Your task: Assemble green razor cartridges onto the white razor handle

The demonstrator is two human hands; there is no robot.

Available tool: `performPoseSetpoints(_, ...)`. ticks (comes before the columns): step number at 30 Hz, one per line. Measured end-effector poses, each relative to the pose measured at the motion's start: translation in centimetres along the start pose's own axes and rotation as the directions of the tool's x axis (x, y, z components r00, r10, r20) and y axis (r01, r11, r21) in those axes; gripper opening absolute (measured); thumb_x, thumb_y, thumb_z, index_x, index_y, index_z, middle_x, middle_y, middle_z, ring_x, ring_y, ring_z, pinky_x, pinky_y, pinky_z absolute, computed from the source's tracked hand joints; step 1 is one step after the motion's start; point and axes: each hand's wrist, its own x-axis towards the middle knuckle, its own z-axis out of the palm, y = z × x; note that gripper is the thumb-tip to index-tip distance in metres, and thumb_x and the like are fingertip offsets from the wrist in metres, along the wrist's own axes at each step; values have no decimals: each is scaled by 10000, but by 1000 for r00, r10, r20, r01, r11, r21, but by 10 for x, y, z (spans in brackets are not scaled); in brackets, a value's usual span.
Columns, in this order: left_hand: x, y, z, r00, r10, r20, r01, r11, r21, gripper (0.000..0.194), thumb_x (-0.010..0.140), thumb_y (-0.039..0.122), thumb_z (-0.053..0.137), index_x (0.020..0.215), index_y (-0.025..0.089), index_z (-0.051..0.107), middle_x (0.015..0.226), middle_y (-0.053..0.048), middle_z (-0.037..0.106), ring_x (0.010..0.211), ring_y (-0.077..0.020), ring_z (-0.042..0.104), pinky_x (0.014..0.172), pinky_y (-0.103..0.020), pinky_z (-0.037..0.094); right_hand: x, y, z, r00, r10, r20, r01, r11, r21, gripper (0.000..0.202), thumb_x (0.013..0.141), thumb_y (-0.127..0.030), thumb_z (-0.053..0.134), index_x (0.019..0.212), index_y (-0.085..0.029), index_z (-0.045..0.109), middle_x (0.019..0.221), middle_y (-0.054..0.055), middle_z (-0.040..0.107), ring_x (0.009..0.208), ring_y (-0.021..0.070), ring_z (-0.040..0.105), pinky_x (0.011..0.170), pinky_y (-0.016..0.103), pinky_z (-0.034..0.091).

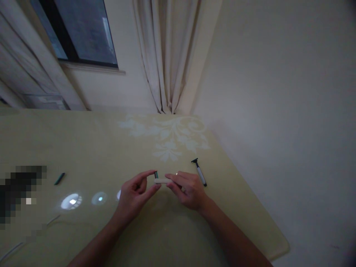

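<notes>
Both my hands are raised over the middle of the table around one razor (162, 181) with a white handle and a small green and dark head. The index finger and thumb of my left hand (133, 191) pinch the razor at its head end. My right hand (189, 187) grips the handle, and its far end is hidden behind those fingers. Just beyond my right hand lies a second razor (200, 172), with a grey handle and a black head. Farther off to the left, a small dark green piece (59, 178), resembling a blade cartridge, rests on the table.
The glossy table (91, 144) has a pale floral pattern and shiny light reflections. At the left are a pixelated dark object (16, 191) and a thin white cable (12, 251). Curtains (169, 55) hang by the window, and a wall (278, 111) borders the table's right side.
</notes>
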Motion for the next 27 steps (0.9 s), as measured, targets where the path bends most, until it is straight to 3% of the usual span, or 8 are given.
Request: performPoseSetpoints(27,0,-2,-1,1000,1,7,-1,1000,9,503,827,470,827,1233,180,764,639,112,223,541,-99,288,554,-227,255,4,1,-1,999,34,-1,-34,997,71,436,1107,-453,503,1206,-141,791,780,63,728,634,158,591,629,280,429)
